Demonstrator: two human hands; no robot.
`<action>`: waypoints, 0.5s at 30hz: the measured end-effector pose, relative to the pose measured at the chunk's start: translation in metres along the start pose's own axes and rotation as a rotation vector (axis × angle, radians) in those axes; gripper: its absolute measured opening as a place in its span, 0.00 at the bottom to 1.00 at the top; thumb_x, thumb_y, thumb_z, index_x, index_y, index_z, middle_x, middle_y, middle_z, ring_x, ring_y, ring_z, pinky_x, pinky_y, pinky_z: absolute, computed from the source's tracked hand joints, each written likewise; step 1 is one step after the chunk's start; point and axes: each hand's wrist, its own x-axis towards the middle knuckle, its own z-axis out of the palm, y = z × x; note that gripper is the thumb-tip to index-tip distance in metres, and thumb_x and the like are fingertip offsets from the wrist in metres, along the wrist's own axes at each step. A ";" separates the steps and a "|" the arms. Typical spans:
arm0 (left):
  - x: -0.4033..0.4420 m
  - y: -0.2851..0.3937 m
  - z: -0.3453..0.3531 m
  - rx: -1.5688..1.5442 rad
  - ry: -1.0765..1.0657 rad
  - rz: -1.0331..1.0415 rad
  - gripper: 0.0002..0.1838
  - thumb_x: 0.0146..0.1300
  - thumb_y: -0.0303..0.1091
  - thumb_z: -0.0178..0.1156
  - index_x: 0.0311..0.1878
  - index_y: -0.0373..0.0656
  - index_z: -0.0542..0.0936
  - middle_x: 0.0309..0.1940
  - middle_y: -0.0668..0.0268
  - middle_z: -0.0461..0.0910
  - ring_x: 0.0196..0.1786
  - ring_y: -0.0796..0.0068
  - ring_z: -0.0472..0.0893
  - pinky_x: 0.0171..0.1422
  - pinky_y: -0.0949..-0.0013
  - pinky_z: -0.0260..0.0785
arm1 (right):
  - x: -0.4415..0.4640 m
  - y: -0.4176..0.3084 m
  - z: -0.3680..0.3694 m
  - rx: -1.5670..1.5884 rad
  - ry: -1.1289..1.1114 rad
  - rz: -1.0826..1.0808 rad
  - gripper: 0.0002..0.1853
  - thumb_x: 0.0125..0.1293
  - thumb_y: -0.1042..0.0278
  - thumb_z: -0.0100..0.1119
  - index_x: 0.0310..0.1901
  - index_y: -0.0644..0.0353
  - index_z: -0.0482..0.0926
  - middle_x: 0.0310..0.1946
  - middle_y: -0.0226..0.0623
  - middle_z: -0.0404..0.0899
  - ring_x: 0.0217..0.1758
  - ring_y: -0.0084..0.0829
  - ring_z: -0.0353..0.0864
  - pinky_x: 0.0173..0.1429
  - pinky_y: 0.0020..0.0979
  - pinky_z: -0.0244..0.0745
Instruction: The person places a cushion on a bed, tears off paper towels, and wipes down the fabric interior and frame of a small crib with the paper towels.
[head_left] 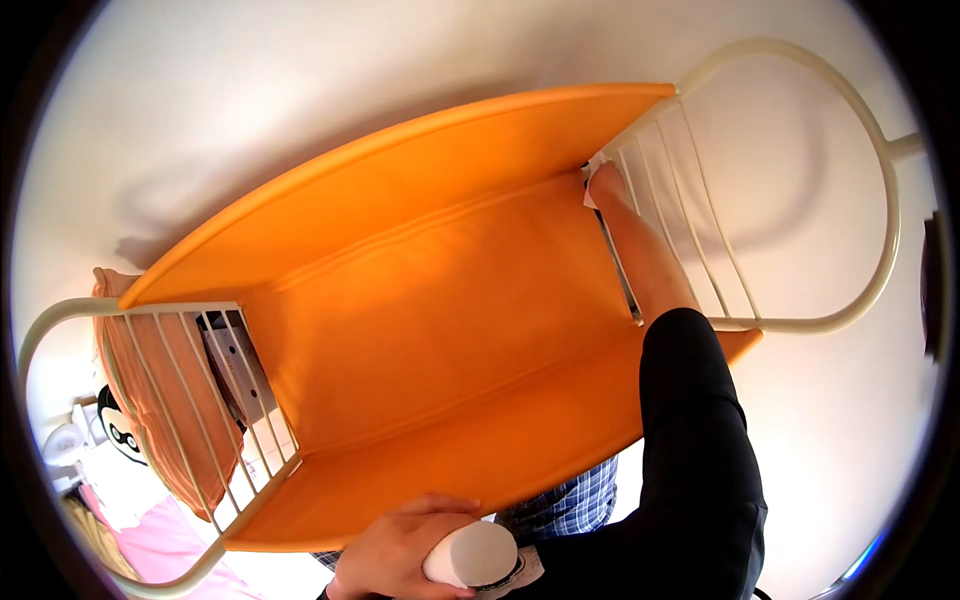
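Observation:
An orange fabric seat-like sling (450,320) with two raised sides hangs in a cream metal frame (885,200). My left hand (400,545) is at the near side of the sling, its fingers wrapped round a white bottle (482,555) with a rounded top. A printed label shows in part beside it. My right hand (607,188) reaches across to the far right inner corner, by the thin bars. It grips a small white cloth or tissue (589,196) there; the fingertips are partly hidden.
Thin cream bars (690,190) close both ends of the frame. At the left end lie a peach-coloured cushion (165,400), a grey box (235,370) and pink fabric (165,540). Blue plaid cloth (575,505) shows under the near edge. A pale wall (300,70) stands behind.

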 end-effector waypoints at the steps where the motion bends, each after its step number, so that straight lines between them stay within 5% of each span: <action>1: 0.001 0.000 -0.001 0.001 0.009 -0.002 0.38 0.43 0.54 0.69 0.53 0.37 0.74 0.50 0.48 0.76 0.52 0.49 0.77 0.58 0.57 0.68 | -0.001 0.003 0.003 0.089 0.062 0.020 0.19 0.65 0.60 0.50 0.49 0.68 0.70 0.43 0.53 0.79 0.49 0.47 0.79 0.51 0.43 0.75; 4: 0.000 -0.001 -0.003 -0.009 -0.048 -0.028 0.39 0.42 0.55 0.70 0.53 0.36 0.74 0.50 0.49 0.76 0.51 0.49 0.77 0.58 0.57 0.68 | 0.001 0.013 0.013 0.254 0.118 -0.014 0.16 0.68 0.60 0.44 0.49 0.63 0.69 0.45 0.52 0.78 0.50 0.51 0.77 0.52 0.47 0.71; 6: -0.007 0.000 0.001 -0.041 -0.048 -0.130 0.40 0.42 0.57 0.70 0.53 0.37 0.74 0.50 0.49 0.76 0.51 0.49 0.76 0.58 0.56 0.68 | -0.009 0.026 0.002 0.442 -0.033 -0.049 0.17 0.72 0.59 0.39 0.44 0.68 0.69 0.41 0.58 0.76 0.47 0.58 0.74 0.50 0.50 0.68; 10: -0.009 -0.005 0.003 -0.028 -0.026 -0.075 0.39 0.43 0.57 0.69 0.53 0.37 0.74 0.50 0.49 0.75 0.51 0.49 0.76 0.58 0.56 0.68 | -0.032 0.090 0.031 0.129 -0.074 -0.202 0.15 0.69 0.62 0.44 0.47 0.64 0.71 0.43 0.55 0.76 0.46 0.54 0.75 0.45 0.50 0.67; 12: -0.009 -0.007 0.004 -0.001 -0.025 -0.027 0.39 0.43 0.56 0.70 0.54 0.37 0.73 0.50 0.49 0.75 0.51 0.49 0.76 0.58 0.56 0.68 | -0.063 0.121 0.032 -0.133 -0.241 -0.198 0.14 0.67 0.63 0.47 0.49 0.62 0.73 0.45 0.52 0.77 0.45 0.50 0.77 0.42 0.50 0.67; 13: -0.009 -0.007 0.004 -0.007 -0.026 -0.023 0.39 0.43 0.56 0.70 0.54 0.37 0.73 0.50 0.49 0.75 0.51 0.49 0.76 0.58 0.56 0.68 | -0.077 0.136 0.030 -0.514 -0.393 -0.364 0.14 0.66 0.64 0.49 0.49 0.61 0.74 0.45 0.50 0.78 0.44 0.48 0.77 0.41 0.50 0.67; 15: -0.007 -0.004 0.004 -0.015 -0.032 -0.036 0.39 0.43 0.55 0.70 0.54 0.37 0.73 0.50 0.49 0.75 0.51 0.49 0.76 0.58 0.56 0.68 | -0.100 0.167 0.023 -1.418 -0.564 -1.119 0.15 0.64 0.66 0.52 0.51 0.58 0.76 0.46 0.47 0.79 0.43 0.45 0.79 0.38 0.49 0.66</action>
